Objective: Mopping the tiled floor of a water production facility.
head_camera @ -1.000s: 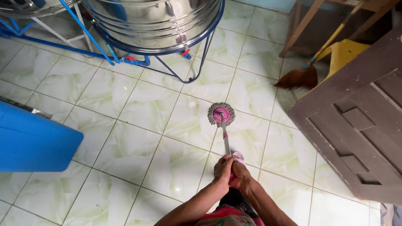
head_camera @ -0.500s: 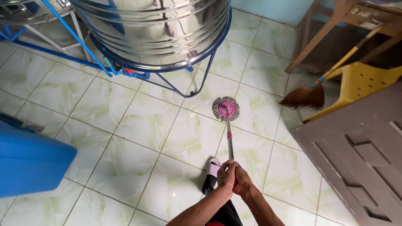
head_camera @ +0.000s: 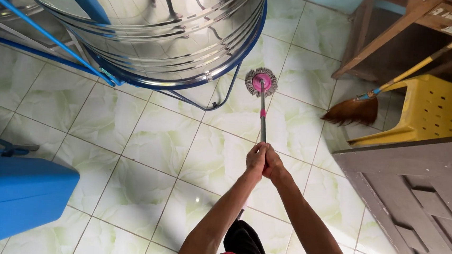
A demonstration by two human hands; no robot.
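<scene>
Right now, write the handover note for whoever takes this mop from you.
Left hand: shut on the mop handle, near its top end.
Right hand: shut on the same handle, pressed against the left.
Mop head: flat on the tiled floor, at the foot of the steel tank and close to its blue frame.
Nearby: a broom leans by the yellow plastic chair; a blue container sits at the left.
Done and left: cannot tell which tiles are already mopped.
</scene>
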